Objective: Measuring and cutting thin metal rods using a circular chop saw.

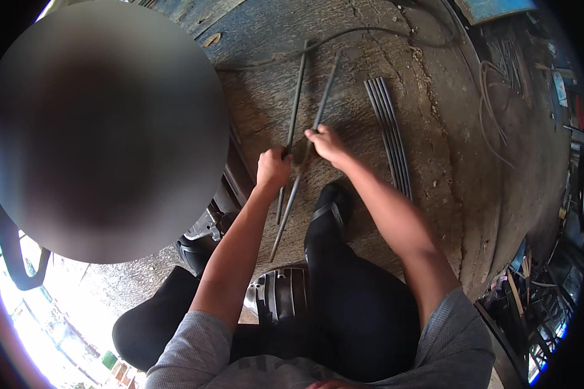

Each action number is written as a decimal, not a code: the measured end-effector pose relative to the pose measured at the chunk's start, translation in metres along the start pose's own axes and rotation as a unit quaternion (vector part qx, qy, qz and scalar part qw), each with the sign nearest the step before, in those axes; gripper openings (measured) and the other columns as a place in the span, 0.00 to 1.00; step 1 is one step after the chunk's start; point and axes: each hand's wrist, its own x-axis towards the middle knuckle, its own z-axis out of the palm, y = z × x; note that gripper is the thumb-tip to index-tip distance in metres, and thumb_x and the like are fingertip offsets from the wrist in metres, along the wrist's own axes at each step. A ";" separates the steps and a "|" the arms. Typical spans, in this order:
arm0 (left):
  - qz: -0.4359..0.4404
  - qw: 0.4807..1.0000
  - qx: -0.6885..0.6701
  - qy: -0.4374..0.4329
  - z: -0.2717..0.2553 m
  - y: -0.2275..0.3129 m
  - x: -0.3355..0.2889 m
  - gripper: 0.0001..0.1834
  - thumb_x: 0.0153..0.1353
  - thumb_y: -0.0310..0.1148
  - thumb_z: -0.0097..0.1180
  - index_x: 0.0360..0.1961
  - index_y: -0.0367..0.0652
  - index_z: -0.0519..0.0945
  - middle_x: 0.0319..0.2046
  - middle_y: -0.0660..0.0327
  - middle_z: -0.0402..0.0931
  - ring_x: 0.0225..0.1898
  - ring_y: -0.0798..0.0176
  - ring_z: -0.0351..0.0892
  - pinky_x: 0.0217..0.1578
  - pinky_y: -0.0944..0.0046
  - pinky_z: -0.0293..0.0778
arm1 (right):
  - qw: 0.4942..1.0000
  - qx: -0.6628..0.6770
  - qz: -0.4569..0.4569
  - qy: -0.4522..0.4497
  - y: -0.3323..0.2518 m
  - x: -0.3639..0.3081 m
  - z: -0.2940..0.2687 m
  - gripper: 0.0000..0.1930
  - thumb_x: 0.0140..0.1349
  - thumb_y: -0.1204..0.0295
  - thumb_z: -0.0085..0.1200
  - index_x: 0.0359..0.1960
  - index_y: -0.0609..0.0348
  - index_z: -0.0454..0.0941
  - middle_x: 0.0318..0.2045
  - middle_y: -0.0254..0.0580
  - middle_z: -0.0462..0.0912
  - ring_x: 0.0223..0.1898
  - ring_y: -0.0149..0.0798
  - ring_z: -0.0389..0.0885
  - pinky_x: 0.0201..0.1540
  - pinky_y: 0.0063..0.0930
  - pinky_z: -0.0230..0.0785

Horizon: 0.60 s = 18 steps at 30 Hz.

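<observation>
My left hand [274, 168] is closed around a thin dark metal rod [297, 94], which runs lengthwise away from me. My right hand [328, 144] grips a second metal rod [328, 84] near its middle, its fingers wrapped round the bar. This second rod slants, with its far end to the right and its near end [280, 236] close to my knees. To the right, several similar rods [389, 133] lie side by side on the rough floor, apart from both hands.
A black cable [363, 29] curves across the floor beyond the rods. Between my legs stands a ribbed metal machine housing [282, 292]. Thin wires [490, 107] and piled scrap [525, 292] line the right side. A large blurred round patch hides the left.
</observation>
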 end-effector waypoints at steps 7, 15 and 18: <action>-0.003 0.999 0.029 0.033 0.014 -0.003 -0.014 0.12 0.51 0.32 0.58 0.34 0.36 0.80 0.31 0.42 0.77 0.36 0.39 0.76 0.38 0.49 0.72 | 0.981 -0.188 -0.032 0.020 -0.012 0.012 0.014 0.20 0.59 0.60 0.53 0.36 0.72 0.75 0.35 0.65 0.78 0.42 0.59 0.77 0.45 0.45 0.69; 0.000 0.997 0.004 0.079 0.025 -0.007 -0.022 0.12 0.50 0.29 0.59 0.36 0.37 0.78 0.34 0.43 0.76 0.37 0.40 0.76 0.38 0.49 0.72 | 0.990 -0.130 -0.001 0.062 0.005 0.027 0.010 0.17 0.49 0.63 0.62 0.28 0.69 0.77 0.29 0.60 0.80 0.37 0.57 0.80 0.42 0.43 0.72; 0.009 0.997 0.000 0.077 0.023 -0.007 -0.020 0.13 0.49 0.28 0.60 0.38 0.38 0.78 0.34 0.44 0.77 0.37 0.40 0.76 0.38 0.49 0.72 | 0.987 -0.146 0.004 0.068 -0.002 0.023 0.009 0.16 0.47 0.64 0.64 0.28 0.67 0.77 0.30 0.59 0.80 0.38 0.56 0.80 0.42 0.43 0.72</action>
